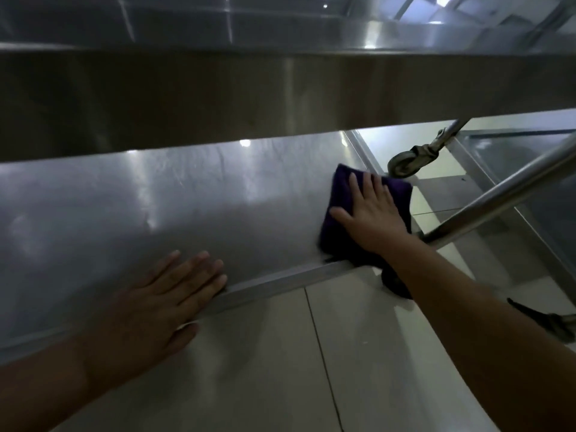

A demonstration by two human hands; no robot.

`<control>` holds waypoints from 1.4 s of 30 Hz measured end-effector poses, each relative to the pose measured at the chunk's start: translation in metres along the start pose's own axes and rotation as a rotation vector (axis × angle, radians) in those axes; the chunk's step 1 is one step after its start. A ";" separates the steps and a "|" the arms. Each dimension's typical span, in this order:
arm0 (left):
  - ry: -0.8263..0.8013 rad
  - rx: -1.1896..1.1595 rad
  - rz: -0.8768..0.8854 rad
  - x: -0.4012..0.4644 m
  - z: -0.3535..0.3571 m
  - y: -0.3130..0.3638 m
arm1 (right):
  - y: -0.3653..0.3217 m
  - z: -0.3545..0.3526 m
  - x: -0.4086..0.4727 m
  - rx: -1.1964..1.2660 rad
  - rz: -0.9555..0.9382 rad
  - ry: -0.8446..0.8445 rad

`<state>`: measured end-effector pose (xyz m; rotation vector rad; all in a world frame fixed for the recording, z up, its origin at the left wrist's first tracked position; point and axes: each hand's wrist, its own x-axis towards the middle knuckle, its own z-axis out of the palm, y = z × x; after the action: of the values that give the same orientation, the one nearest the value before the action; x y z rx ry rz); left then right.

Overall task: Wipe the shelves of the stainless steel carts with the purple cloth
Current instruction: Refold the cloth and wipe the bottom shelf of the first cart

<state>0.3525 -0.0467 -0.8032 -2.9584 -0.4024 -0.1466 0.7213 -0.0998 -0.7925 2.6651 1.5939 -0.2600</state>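
The lower stainless steel shelf of a cart fills the middle of the view, under the edge of an upper shelf. The folded purple cloth lies at the shelf's right end, and part of it hangs over the front rim. My right hand presses flat on the cloth with straight, spread fingers. My left hand rests flat on the shelf's front rim, fingers straight, holding nothing.
A cart leg tube slants up at the right. A caster wheel sits behind the shelf's right end, another caster at the right edge. A second cart's shelf is at the far right. Pale tiled floor lies below.
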 end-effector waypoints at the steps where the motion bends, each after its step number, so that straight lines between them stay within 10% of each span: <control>1: -0.003 0.002 -0.001 0.001 0.000 0.000 | -0.005 -0.002 0.024 -0.007 -0.004 0.022; 9: -0.011 0.045 -0.014 0.000 0.003 -0.001 | -0.045 -0.013 0.128 0.005 0.071 0.090; 23: 0.017 -0.002 0.016 -0.014 0.004 0.000 | -0.081 0.023 -0.066 -0.064 0.082 -0.084; 34: -0.107 -0.048 0.009 -0.011 0.000 -0.002 | -0.169 -0.013 0.091 0.122 0.259 -0.042; 42: -0.040 -0.080 -0.102 -0.019 -0.005 0.000 | -0.175 0.006 0.060 -0.038 -0.116 0.102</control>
<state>0.3336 -0.0523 -0.8008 -3.0244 -0.5668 -0.1181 0.5949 0.0355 -0.7970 2.6011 1.7668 -0.0958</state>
